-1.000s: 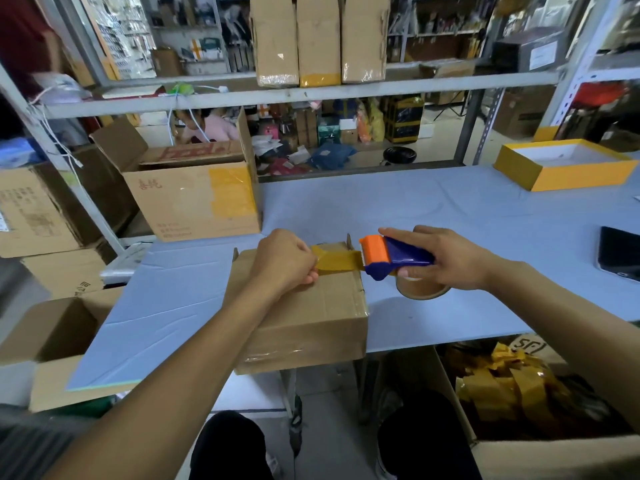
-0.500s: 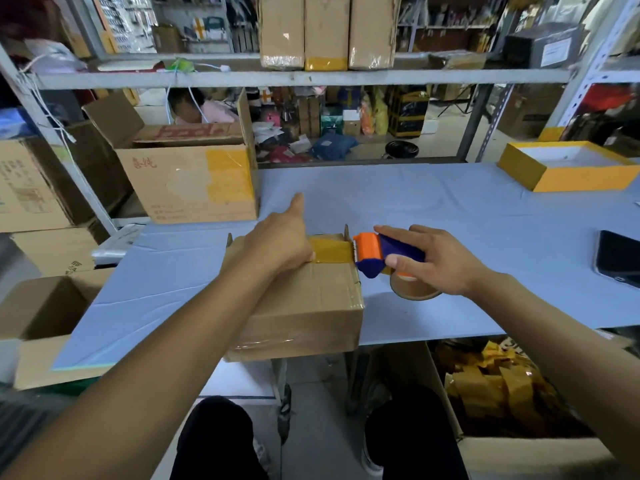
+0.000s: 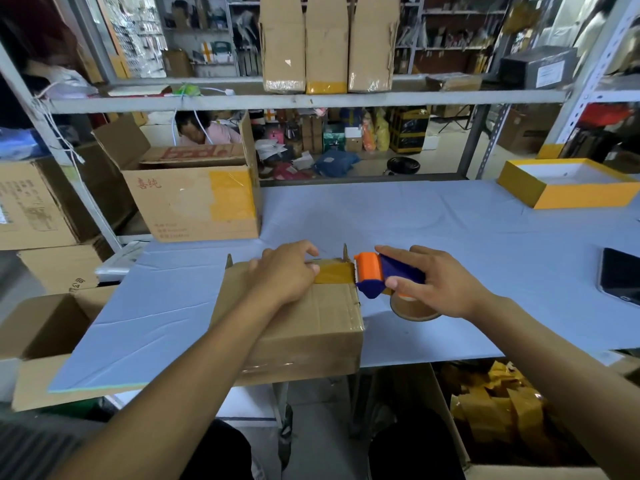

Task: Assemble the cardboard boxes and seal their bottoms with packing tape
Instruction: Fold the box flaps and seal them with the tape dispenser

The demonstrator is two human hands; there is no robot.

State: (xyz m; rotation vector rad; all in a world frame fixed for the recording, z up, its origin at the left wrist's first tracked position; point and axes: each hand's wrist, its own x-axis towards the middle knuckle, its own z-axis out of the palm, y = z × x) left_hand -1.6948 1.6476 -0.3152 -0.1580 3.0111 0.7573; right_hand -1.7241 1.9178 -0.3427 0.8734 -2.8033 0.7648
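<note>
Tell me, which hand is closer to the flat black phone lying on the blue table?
The right hand. It grips the orange-and-blue tape dispenser mid-table, nearer the flat black phone at the table's right edge. The left hand presses on the brown cardboard box, farther away.

Bare table (image 3: 433, 220) ahead; big carton (image 3: 194, 202) blocks far-left.

My one cam, head-worn, looks fwd and down over the blue table (image 3: 450, 230), close above its near edge; shelving sits beyond the table's far side.
</note>
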